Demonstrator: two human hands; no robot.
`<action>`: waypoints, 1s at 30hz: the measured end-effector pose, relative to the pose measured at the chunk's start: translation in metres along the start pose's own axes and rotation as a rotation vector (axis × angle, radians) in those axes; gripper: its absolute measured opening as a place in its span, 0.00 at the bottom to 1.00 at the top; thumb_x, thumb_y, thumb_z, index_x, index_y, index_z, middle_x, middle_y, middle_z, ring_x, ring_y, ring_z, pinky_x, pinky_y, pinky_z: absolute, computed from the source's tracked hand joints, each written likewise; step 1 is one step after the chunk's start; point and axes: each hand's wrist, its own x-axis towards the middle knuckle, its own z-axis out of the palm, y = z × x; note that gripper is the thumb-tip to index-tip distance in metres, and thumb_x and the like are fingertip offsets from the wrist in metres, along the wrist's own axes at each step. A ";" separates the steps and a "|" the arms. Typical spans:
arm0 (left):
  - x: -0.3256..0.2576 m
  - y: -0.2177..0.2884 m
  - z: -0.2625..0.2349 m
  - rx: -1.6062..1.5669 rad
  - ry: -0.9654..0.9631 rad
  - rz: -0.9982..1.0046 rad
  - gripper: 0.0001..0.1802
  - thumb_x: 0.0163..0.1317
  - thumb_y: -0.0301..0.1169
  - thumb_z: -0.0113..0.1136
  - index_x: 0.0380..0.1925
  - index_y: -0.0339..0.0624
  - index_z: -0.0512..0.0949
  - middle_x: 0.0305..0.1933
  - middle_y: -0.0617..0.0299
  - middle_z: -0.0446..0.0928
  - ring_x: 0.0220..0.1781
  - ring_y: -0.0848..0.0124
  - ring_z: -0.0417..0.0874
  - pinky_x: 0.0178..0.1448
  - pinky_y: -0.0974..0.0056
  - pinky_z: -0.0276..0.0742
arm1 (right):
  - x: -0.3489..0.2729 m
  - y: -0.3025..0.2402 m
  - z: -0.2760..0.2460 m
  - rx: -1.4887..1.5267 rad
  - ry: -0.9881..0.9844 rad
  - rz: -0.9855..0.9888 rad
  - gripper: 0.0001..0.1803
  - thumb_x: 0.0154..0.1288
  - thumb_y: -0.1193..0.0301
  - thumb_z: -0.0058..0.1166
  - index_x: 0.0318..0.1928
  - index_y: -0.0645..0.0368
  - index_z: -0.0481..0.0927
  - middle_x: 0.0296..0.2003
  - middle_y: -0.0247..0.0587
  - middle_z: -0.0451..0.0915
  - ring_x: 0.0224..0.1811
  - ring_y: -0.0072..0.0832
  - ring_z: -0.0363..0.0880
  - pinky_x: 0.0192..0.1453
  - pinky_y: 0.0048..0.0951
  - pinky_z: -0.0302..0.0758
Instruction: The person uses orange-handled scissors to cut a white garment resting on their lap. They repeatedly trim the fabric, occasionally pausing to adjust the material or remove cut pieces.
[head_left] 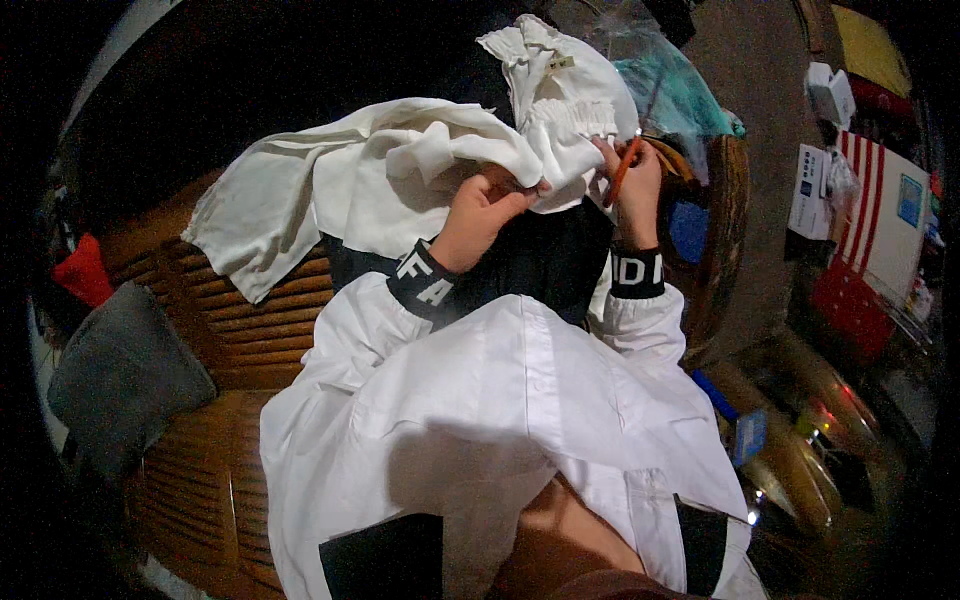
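A white garment (385,190) lies spread over my lap, with a long part draped to the left and a gathered, elastic-looking band (575,118) at the far end. My left hand (475,222) is closed, pinching a folded edge of the cloth between thumb and fingers. Close to the band, my right hand (640,195) is closed on a slim orange-red tool (622,172) with a pale tip pointing away from me. Its exact kind is too small to make out. Whether the right fingers also grip the cloth is hidden.
I sit on a brown slatted wooden bench (265,330). On the left lie a grey cushion (130,370) and a red item (84,272). A teal plastic bag (680,90) sits beyond my right hand. At the right are a white box (808,190) and a red-striped box (885,215).
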 end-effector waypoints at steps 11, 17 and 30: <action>0.005 0.034 0.021 -0.045 0.055 0.037 0.19 0.61 0.27 0.53 0.52 0.34 0.68 0.54 0.61 0.71 0.43 0.75 0.75 0.49 0.71 0.70 | -0.009 -0.095 -0.066 0.519 0.374 -0.426 0.08 0.61 0.75 0.57 0.40 0.59 0.74 0.37 0.33 0.74 0.40 0.21 0.72 0.46 0.23 0.69; 0.017 -0.007 0.012 0.261 0.126 -0.019 0.22 0.58 0.23 0.56 0.54 0.35 0.70 0.43 0.64 0.75 0.38 0.79 0.73 0.43 0.73 0.71 | -0.007 -0.068 -0.088 0.572 0.494 -0.394 0.10 0.59 0.76 0.59 0.40 0.62 0.74 0.38 0.34 0.74 0.44 0.22 0.70 0.54 0.25 0.66; 0.016 0.040 0.028 0.767 -0.117 0.580 0.13 0.50 0.25 0.58 0.38 0.37 0.73 0.45 0.54 0.71 0.45 0.63 0.72 0.52 0.63 0.66 | -0.006 -0.047 -0.124 0.789 0.407 -0.297 0.13 0.62 0.71 0.56 0.44 0.65 0.76 0.44 0.46 0.78 0.47 0.31 0.77 0.47 0.31 0.78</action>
